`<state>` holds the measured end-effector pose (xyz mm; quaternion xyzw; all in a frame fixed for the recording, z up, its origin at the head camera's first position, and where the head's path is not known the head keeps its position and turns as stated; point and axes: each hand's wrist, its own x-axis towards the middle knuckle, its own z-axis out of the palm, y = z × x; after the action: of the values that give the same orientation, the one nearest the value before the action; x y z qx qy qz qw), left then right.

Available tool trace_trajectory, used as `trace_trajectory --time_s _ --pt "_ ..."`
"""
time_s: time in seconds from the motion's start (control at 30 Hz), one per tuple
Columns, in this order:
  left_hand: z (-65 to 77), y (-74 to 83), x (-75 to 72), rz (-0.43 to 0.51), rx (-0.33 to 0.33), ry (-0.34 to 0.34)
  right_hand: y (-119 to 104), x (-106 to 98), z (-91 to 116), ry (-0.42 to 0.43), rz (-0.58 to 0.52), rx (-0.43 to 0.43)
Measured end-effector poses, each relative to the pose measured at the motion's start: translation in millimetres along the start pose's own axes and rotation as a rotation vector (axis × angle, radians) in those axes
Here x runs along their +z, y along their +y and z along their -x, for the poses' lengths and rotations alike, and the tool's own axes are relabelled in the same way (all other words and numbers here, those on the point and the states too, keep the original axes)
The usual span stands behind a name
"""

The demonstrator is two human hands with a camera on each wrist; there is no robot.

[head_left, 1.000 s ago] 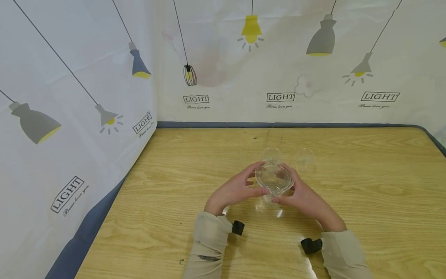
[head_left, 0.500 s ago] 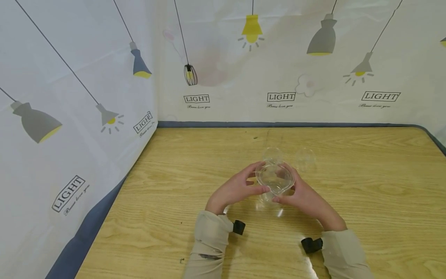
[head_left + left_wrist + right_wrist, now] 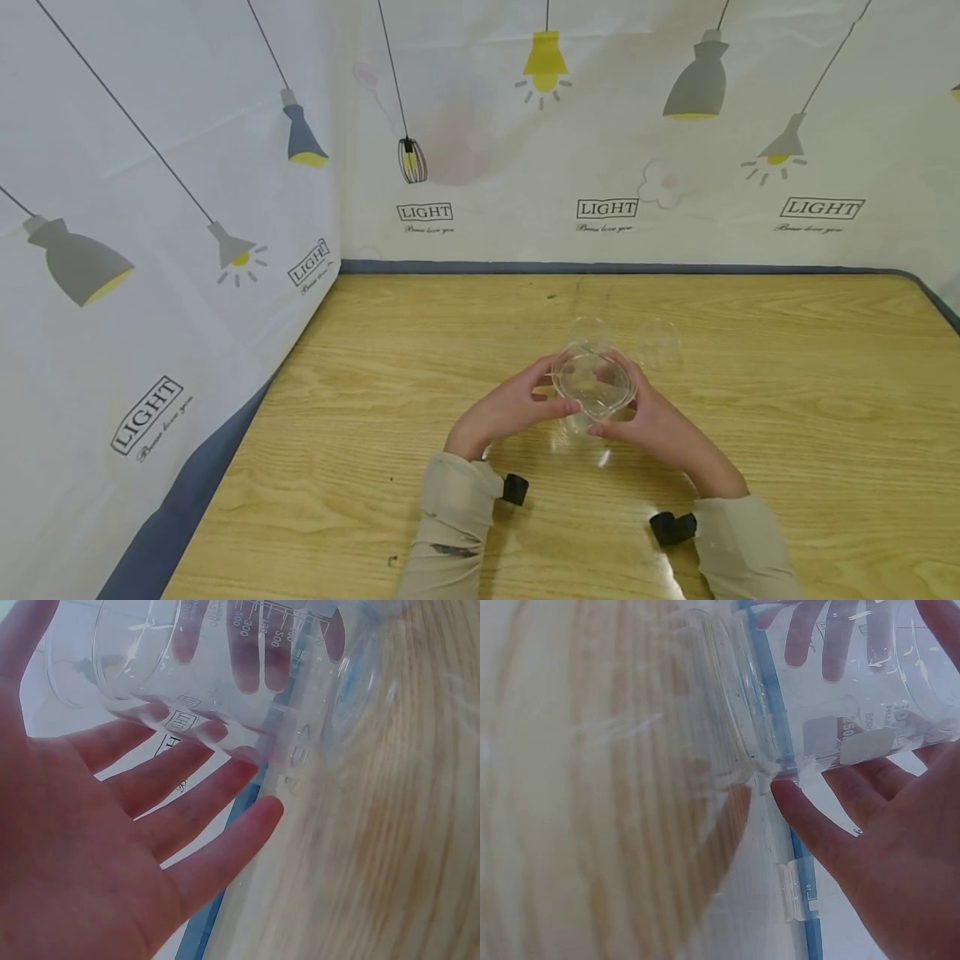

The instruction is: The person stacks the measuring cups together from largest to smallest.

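A clear glass beaker [image 3: 596, 387] with white printed graduations stands between my two hands, its spout turned toward me. My left hand [image 3: 517, 407] holds its left side, with the fingers [image 3: 202, 817] spread along the glass and the thumb on the near side. From the right, my right hand [image 3: 658, 423] holds the same beaker, thumb also near the spout. Through the transparent wall of the beaker [image 3: 255, 697] the opposite hand's fingers show in the left wrist view. The beaker's base [image 3: 742, 697] is at the tabletop in the right wrist view.
Two smaller clear glass vessels stand behind the beaker: one vessel [image 3: 588, 332] directly behind it, another vessel [image 3: 659, 340] to the right. The wooden table [image 3: 375, 375] meets a white lamp-printed backdrop [image 3: 495, 167] at the back and left. Black wrist cameras sit on both sleeves.
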<state>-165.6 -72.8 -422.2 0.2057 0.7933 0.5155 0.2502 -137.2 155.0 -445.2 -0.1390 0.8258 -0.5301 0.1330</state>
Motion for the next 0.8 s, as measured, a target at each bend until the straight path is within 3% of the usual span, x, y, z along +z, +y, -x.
trace_trajectory --time_s 0.3,0.47,0.8 --pt "-0.2 -4.7 0.0 0.02 -0.014 -0.029 -1.3 -0.3 1.8 -0.003 0.005 0.002" --pt "-0.5 -8.8 -2.0 0.041 0.015 -0.032 -3.2 -0.5 1.6 -0.013 -0.014 -0.003" --pt "-6.7 -24.0 -0.8 -0.024 0.056 0.001 1.9 -0.8 0.0 -0.002 0.01 -0.022"
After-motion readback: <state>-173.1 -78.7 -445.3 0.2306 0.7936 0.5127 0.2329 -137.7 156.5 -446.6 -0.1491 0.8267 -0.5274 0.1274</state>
